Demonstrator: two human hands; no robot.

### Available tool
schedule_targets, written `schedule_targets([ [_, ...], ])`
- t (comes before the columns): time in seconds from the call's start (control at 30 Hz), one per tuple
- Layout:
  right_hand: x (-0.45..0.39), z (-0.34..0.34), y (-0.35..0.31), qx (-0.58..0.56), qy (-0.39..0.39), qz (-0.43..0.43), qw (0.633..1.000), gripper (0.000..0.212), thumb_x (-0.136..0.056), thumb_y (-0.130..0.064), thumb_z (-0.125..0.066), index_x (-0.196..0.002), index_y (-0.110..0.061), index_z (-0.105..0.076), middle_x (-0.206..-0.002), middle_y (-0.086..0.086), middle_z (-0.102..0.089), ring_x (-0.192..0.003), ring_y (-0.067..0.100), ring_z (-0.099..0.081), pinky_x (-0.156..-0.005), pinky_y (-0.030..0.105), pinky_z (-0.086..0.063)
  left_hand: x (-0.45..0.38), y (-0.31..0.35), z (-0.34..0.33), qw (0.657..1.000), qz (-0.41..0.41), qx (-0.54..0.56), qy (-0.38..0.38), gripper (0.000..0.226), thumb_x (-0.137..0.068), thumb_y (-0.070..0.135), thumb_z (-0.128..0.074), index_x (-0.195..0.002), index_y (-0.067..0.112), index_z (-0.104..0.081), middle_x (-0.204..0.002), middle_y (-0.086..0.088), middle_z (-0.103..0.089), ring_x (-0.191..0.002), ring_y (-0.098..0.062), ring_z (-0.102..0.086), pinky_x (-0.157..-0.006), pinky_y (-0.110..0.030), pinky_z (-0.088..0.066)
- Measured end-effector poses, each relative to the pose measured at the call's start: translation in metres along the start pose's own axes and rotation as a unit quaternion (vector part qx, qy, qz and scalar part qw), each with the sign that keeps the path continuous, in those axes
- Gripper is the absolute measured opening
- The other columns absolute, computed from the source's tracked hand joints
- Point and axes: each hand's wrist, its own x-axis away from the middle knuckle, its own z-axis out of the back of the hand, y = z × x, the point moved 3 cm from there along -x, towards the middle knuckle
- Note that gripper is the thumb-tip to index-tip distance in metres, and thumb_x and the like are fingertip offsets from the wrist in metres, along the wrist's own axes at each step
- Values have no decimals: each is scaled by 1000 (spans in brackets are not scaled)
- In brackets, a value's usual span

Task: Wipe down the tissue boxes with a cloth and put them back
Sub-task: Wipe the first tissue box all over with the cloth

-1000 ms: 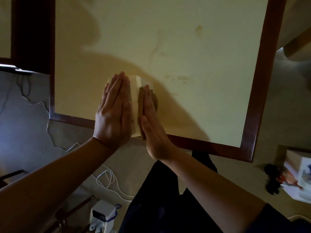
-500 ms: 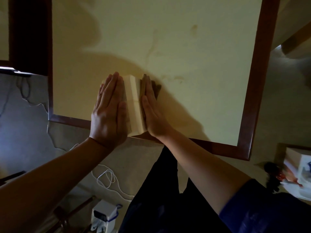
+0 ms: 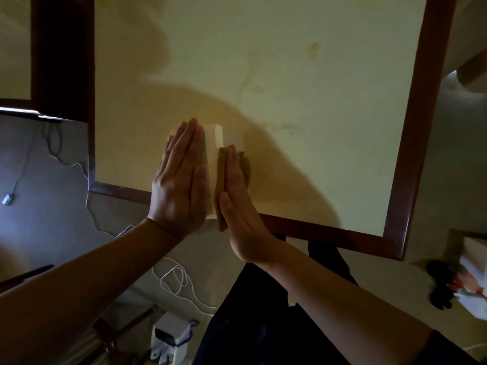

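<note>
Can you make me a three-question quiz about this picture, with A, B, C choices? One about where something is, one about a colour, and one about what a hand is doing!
1. Where is the tissue box?
A. at the table's near edge, between the two hands
B. on the floor
C. at the table's far end

2. What colour is the table's frame?
A. bright blue
B. dark reddish brown
C. white

3. What is the right hand doing?
A. hanging by the person's side
B. making a fist in the air
C. pressing a cloth flat against the box's side

Answers:
1 A: the box sits between the left hand and the right, by the near rim.
2 B: the rim looks dark red-brown.
3 C: straight fingers hold the brown cloth on the box.
</note>
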Motion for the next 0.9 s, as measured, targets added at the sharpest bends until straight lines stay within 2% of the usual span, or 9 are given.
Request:
schedule_targets([
  [0.1,-24,3,-9,16,8,37,999,62,-111,-14,-27,-163,4,-2,-175,15,8,-163,25,9,-132,56,1,0,-2,0,1000,-3,2,-2,53,-106,17,-30,-150,-12,-39,-160,-27,-37,-153,-38,-31,-122,-62,-29],
  [0.17,-41,8,-10,41,15,62,997,63,-110,-19,-27,-163,7,-5,-174,11,5,-163,24,8,-132,54,1,-1,-1,0,1000,-5,8,-2,53,-106,16,-31,-149,-13,-40,-159,-27,-37,-153,-38,-32,-122,-61,-29],
  [0.27,-65,15,1,81,23,72,994,61,-111,-16,-29,-163,6,-7,-174,11,2,-162,18,7,-132,52,2,-1,-1,1,1000,0,-3,5,52,-104,13,-33,-150,-12,-41,-159,-26,-38,-153,-36,-32,-123,-58,-28],
  [0.33,-76,18,12,100,27,50,993,60,-112,-23,-23,-165,-1,-6,-176,15,1,-162,13,8,-132,55,0,-1,-2,1,1000,14,-1,12,52,-105,14,-33,-150,-11,-41,-160,-25,-38,-154,-35,-31,-124,-58,-27],
  [0.43,-75,23,31,47,25,-32,998,62,-113,-35,-22,-167,-13,-1,-177,5,3,-161,5,9,-132,53,-3,0,-2,1,1000,26,2,12,53,-106,16,-33,-152,-9,-40,-161,-24,-37,-154,-35,-30,-125,-57,-26],
  [0.6,-30,17,41,-17,-10,-82,996,61,-113,-43,-27,-165,-33,5,-177,-7,9,-163,10,7,-132,56,-7,0,-1,1,999,30,4,12,55,-106,20,-30,-153,-7,-38,-162,-22,-36,-155,-34,-30,-125,-56,-25],
  [0.7,2,7,39,-34,-4,-109,993,73,-110,-59,-26,-169,-30,5,-177,-9,6,-164,16,2,-130,61,-13,1,-3,0,999,34,8,12,55,-106,21,-31,-154,-6,-38,-163,-21,-35,-155,-33,-29,-126,-54,-24],
  [0.83,31,-2,19,-36,-16,-111,993,62,-113,-41,-25,-164,-35,8,-176,-13,13,-163,11,10,-131,58,-9,1,-4,1,999,32,11,16,54,-107,20,-31,-153,-6,-39,-162,-21,-36,-154,-33,-30,-126,-53,-25],
  [0.9,34,-6,5,-41,-26,-87,995,60,-112,-39,-24,-162,-40,9,-175,-13,15,-162,12,12,-131,60,-6,0,-4,1,999,32,19,19,54,-107,20,-31,-153,-7,-40,-162,-22,-37,-154,-34,-31,-126,-54,-26],
])
